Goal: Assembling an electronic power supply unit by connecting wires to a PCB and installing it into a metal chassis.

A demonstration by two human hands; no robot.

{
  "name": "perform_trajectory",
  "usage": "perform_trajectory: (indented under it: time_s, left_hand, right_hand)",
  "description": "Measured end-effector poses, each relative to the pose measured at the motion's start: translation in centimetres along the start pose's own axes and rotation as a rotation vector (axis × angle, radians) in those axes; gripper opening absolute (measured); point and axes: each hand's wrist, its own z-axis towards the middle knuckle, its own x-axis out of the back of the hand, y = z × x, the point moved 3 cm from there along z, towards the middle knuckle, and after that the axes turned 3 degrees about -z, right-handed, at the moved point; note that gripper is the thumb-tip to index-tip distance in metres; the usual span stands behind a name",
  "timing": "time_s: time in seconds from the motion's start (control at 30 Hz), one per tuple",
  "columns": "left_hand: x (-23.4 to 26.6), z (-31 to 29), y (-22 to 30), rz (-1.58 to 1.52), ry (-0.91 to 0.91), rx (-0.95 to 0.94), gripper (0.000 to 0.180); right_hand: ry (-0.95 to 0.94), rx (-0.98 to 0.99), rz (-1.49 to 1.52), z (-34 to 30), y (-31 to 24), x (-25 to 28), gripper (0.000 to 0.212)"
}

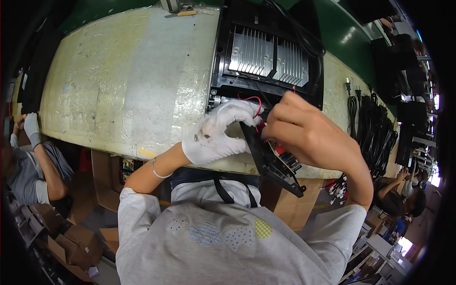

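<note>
My left hand [213,135], in a soiled white glove, grips the upper end of a black plastic panel [260,153] between thumb and fingers. The panel is tilted over the table's near edge. A circuit board [288,157] with red and dark components sits on its right side. My bare right hand [308,133] is closed in a pinch at the board's upper end; what lies between its fingertips is hidden. A red wire [259,101] loops up beside my gloved fingers. Just beyond lies a black housing [222,71] with finned metal heat sinks [251,51].
Black cables [304,35] rest over the housing's far right. Bundled power cords [370,126] hang along the table's right side. A yellow-handled tool [186,13] lies at the table's far edge. Cardboard boxes [297,204] stand below. Another person's gloved hand [32,128] is at far left.
</note>
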Motion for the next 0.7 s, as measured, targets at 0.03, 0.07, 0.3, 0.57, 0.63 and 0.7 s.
perform_trajectory:
  time_s: [0.03, 0.07, 0.3, 0.57, 0.63, 0.7]
  left_hand:
    - [0.0, -0.1, -0.1, -0.001, -0.001, -0.004, 0.044]
    - [0.0, -0.1, -0.2, -0.002, 0.003, -0.003, 0.044]
    - [0.7, -0.2, 0.1, 0.004, -0.040, -0.004, 0.044]
    - [0.3, -0.6, -0.3, 0.009, 0.022, -0.062, 0.042]
    - [0.1, -0.7, -0.2, 0.088, -0.024, -0.028, 0.042]
    - [0.1, -0.6, -0.4, 0.074, -0.034, -0.017, 0.042]
  right_hand:
    - [-0.006, 0.008, 0.091, -0.1, 0.1, -0.3, 0.025]
    - [-0.010, 0.009, 0.092, 0.0, -0.1, -0.1, 0.025]
    - [-0.068, -0.115, -0.003, 1.4, -0.4, 0.6, 0.022]
    - [0.052, -0.044, -0.001, 1.1, -0.1, 0.1, 0.023]
    - [0.016, -0.002, 0.034, 0.9, 0.4, -0.1, 0.022]
    - [-0.018, 0.035, 0.068, 0.7, 0.8, -0.2, 0.022]
